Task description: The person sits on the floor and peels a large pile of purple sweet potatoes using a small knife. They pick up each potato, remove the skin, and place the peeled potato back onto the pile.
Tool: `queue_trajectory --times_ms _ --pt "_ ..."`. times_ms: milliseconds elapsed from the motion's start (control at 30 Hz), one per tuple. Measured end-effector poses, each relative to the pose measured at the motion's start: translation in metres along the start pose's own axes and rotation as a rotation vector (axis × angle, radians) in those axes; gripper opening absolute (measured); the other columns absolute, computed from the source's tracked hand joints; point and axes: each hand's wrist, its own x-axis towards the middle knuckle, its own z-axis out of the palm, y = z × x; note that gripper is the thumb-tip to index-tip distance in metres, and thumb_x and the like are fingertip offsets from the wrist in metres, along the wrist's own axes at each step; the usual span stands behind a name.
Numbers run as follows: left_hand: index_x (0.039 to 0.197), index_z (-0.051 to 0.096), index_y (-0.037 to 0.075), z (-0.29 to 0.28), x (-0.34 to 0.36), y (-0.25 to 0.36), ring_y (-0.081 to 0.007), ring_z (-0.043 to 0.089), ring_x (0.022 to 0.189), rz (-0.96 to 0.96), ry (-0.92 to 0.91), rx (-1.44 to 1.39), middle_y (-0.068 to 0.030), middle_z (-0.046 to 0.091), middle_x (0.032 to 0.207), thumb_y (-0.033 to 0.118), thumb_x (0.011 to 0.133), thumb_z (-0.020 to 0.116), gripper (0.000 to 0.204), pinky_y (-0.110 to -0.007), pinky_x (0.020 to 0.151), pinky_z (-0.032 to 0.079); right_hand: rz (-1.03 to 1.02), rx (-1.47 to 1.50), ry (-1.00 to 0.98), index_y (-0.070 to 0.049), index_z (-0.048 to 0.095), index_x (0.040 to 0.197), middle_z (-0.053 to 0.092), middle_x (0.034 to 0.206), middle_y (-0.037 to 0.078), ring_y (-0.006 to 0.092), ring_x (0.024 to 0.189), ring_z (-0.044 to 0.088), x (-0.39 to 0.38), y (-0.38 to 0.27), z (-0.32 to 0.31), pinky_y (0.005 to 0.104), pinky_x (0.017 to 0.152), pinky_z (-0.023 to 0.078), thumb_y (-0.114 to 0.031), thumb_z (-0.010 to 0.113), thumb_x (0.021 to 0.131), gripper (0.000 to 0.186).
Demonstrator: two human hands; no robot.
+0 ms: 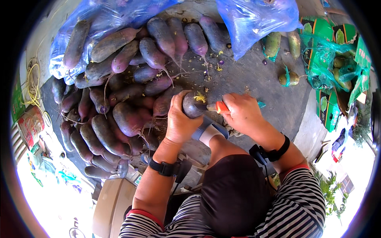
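Observation:
My left hand (pixel 179 121) is wrapped round a dark purple radish (pixel 192 105), its round crown end turned up with a tuft of yellow leaf stubs. My right hand (pixel 245 114) is closed on a small knife (pixel 222 107) with an orange handle. The knife's short blade points left and meets the radish's side near the crown; how deep it sits I cannot tell. Left of my hands lies a big heap of purple radishes (pixel 129 119), many with long thin roots. Yellow leaf scraps are scattered on the dark sheet (pixel 254 75) beyond.
Blue plastic bags (pixel 258 20) lie along the far side. Green radishes (pixel 272 44), some with teal tape, lie at the far right beside green cartons (pixel 323 107). A cardboard box (pixel 112 204) stands at the near left. My foot (pixel 210 133) is just below the hands.

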Motion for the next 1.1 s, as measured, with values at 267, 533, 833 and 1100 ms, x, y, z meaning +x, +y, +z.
queue_trajectory --times_ms 267,533,833,1100 --pt "0.13 0.054 0.006 0.006 -0.011 0.028 -0.0208 0.063 0.11 0.175 -0.313 -0.17 -0.0109 0.064 0.117 0.007 0.064 0.088 0.075 -0.035 0.098 0.05 0.405 -0.089 -0.17 -0.005 0.059 0.092 0.068 0.084 0.02 0.0432 0.081 0.066 -0.015 0.059 0.027 0.0531 0.069 0.052 -0.028 0.067 0.089 0.025" --pt "0.133 0.052 0.006 -0.002 -0.008 0.022 -0.0341 0.059 0.113 -0.025 -0.106 0.144 -0.0162 0.059 0.12 0.009 0.063 0.087 0.078 -0.042 0.099 0.048 0.471 0.004 -0.244 -0.005 0.06 0.096 0.069 0.08 0.022 0.0448 0.079 0.067 -0.026 0.048 0.034 0.0545 0.068 0.052 -0.033 0.064 0.093 0.029" --pt "0.147 0.044 0.008 -0.048 -0.004 -0.025 -0.0378 0.043 0.134 -0.05 0.038 0.935 -0.0175 0.048 0.144 0.016 0.071 0.081 0.084 -0.052 0.114 0.032 0.402 0.13 -0.271 -0.005 0.059 0.09 0.068 0.077 0.021 0.0446 0.076 0.066 -0.026 0.037 0.051 0.054 0.066 0.051 -0.034 0.067 0.091 0.03" --pt "0.119 0.065 0.007 -0.12 0.053 -0.043 -0.033 0.053 0.122 0.042 -0.054 1.119 -0.013 0.061 0.123 0.018 0.079 0.067 0.041 -0.046 0.105 0.041 0.343 0.173 -0.21 -0.005 0.06 0.09 0.068 0.078 0.02 0.044 0.075 0.066 -0.028 0.033 0.057 0.0525 0.066 0.051 -0.031 0.07 0.09 0.028"
